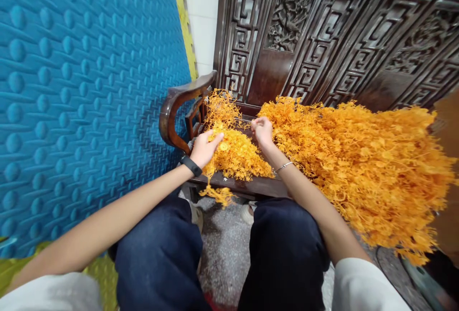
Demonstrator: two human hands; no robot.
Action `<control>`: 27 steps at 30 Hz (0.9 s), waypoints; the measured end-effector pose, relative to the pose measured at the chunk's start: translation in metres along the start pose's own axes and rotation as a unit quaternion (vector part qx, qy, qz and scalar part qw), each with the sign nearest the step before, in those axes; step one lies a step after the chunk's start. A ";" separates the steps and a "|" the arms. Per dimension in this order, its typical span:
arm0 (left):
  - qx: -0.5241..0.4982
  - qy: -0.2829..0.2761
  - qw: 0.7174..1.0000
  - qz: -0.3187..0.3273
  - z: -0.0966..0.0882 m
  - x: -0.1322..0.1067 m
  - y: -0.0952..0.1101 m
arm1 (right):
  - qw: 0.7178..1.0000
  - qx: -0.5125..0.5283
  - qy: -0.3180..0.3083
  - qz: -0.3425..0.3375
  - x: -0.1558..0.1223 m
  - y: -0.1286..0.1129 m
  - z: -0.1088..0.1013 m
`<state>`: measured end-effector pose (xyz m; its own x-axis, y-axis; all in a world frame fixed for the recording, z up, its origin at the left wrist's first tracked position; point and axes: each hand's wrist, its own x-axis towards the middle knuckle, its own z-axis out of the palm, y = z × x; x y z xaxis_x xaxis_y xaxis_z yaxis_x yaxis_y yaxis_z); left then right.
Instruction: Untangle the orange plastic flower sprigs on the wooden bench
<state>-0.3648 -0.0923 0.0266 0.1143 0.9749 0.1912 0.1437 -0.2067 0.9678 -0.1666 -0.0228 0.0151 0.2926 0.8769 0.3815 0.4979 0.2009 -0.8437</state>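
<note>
A big heap of orange plastic sprigs covers the seat of a dark carved wooden bench. A smaller pile of the same orange pieces lies at the bench's left end. My left hand, with a black band on its wrist, rests on the smaller pile and its fingers close around some pieces. My right hand, with a thin bracelet on its wrist, pinches orange strands at the edge of the big heap. Both forearms reach forward over my knees.
A blue embossed panel stands close on the left beside the bench's curved armrest. The carved backrest rises behind the heap. A few orange bits hang off the seat's front edge above the speckled floor.
</note>
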 end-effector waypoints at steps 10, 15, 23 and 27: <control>-0.027 -0.101 0.986 -0.134 -0.031 -0.002 -0.014 | 0.993 -0.018 -0.014 0.117 -0.014 0.037 -0.008; -0.048 -0.125 0.985 -0.112 -0.034 -0.002 -0.014 | 0.991 -0.034 -0.016 0.126 -0.017 0.040 -0.016; -0.017 -0.187 0.982 -0.005 -0.033 -0.001 -0.006 | 0.942 0.143 -0.304 0.018 -0.054 -0.040 -0.016; 0.022 -0.157 0.987 0.037 -0.034 -0.003 -0.004 | 0.883 0.178 -0.434 0.036 -0.072 -0.060 -0.012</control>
<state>-0.3987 -0.0912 0.0277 0.4235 0.8849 0.1938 0.1654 -0.2859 0.9439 -0.2079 -0.1026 0.0424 -0.4989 0.8664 0.0203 0.1699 0.1207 -0.9780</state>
